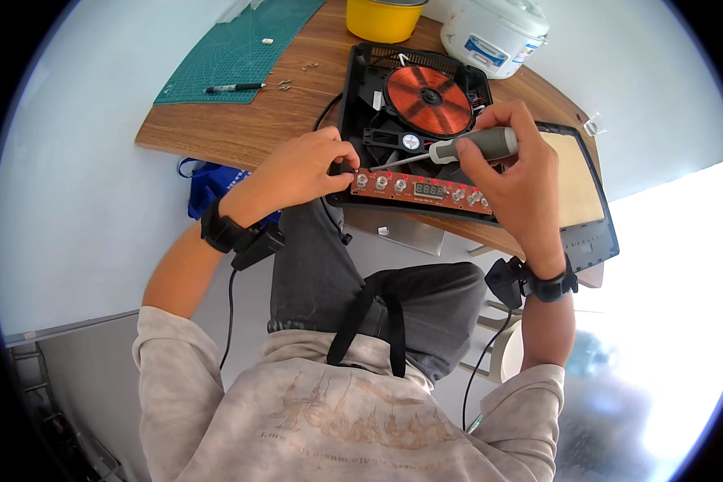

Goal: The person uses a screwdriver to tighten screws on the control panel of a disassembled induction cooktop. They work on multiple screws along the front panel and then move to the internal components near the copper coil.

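An opened black appliance housing [367, 68] on the wooden table holds a round copper coil [426, 98], a small fan and a brown circuit board [446, 197] with buttons and a digit display along its near edge. My right hand [514, 173] grips a grey and white screwdriver [490, 143], its shaft angled leftward to the top of the board near its left end. My left hand [317, 165] has its fingers curled and pinched at that left end, beside the screwdriver tip; what they hold is too small to make out.
Right of the housing lies a dark-framed cover panel [582, 185]. A green mat [208, 64] with a pen [233, 87] and several small screws nearby are at left. A yellow pot [383, 20] and white cooker [494, 40] stand behind. A blue bag [208, 185] is below the edge.
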{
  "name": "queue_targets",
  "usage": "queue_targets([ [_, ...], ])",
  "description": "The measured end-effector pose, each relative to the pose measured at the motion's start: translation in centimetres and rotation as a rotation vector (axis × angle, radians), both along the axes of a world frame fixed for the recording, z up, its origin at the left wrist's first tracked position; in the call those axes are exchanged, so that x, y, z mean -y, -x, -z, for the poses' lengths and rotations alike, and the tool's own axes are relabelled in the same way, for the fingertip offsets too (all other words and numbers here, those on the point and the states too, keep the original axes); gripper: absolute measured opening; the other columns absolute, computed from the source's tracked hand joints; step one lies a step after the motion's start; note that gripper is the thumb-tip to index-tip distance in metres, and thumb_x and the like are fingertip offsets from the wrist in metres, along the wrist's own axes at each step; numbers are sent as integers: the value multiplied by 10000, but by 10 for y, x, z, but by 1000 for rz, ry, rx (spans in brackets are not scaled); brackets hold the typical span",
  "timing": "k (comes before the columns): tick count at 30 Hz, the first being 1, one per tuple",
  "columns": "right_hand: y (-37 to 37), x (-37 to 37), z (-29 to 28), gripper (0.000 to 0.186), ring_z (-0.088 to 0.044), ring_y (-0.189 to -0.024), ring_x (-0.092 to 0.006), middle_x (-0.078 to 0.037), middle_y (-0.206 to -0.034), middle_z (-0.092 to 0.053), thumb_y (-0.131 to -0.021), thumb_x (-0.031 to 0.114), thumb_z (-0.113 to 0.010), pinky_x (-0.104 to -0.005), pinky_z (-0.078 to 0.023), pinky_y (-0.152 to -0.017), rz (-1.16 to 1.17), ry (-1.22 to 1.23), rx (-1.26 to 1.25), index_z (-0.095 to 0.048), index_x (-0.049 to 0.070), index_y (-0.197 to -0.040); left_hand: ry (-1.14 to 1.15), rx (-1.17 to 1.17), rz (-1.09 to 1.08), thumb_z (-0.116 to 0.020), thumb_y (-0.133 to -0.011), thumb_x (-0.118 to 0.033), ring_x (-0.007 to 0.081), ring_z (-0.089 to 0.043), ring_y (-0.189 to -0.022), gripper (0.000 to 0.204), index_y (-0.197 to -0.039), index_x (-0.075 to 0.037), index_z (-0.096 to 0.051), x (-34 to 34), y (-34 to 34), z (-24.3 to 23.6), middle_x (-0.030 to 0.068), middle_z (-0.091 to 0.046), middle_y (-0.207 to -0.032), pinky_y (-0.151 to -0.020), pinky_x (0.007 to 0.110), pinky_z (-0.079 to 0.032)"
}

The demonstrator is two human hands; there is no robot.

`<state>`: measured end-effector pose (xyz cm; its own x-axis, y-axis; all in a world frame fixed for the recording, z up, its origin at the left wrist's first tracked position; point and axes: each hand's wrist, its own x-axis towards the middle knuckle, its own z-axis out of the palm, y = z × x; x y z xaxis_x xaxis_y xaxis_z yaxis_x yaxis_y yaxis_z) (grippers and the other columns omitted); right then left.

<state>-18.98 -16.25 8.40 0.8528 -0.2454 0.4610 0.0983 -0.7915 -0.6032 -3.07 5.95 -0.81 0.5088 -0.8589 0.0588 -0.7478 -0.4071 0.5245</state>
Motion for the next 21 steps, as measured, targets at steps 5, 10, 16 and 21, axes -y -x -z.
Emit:
queue_targets([
  [5, -10, -10, 1, 244, -617, -637, -123, -41, -768, -676, -826, 111, -751, -270, -520, -610, -15, 14, 13, -573, 68, -987, 165, -151, -50, -729, -896, -239, 207, -584, -836, 295, -1150, -91, -724, -4, 4, 17, 72, -526, -1044, -755, 324, -501],
  [10, -22, -9, 4, 246, -606, -623, -101, -38, -756, -673, -814, 79, -755, -264, -508, -588, -36, -51, 73, -569, 64, -974, 129, -206, -81, -710, -911, -269, 248, -621, -941, 303, -1159, -94, -714, -5, 9, 12, 56, -535, -1116, -808, 369, -524],
  [16, -29, -12, 7, 257, -619, -641, -85, -33, -773, -671, -802, 28, -755, -251, -511, -579, -52, -95, 49, -572, 55, -980, 142, -273, -71, -710, -901, -229, 193, -572, -840, 309, -1173, -85, -702, -5, 6, 16, 49, -484, -1075, -747, 317, -495],
  [21, -35, -10, 12, 265, -630, -665, -84, -30, -785, -663, -794, 7, -753, -243, -519, -588, -91, -172, 67, -575, 47, -985, 177, -305, -52, -718, -908, -235, 173, -563, -840, 314, -1185, -89, -695, -8, 4, 21, 38, -478, -1076, -744, 303, -488],
])
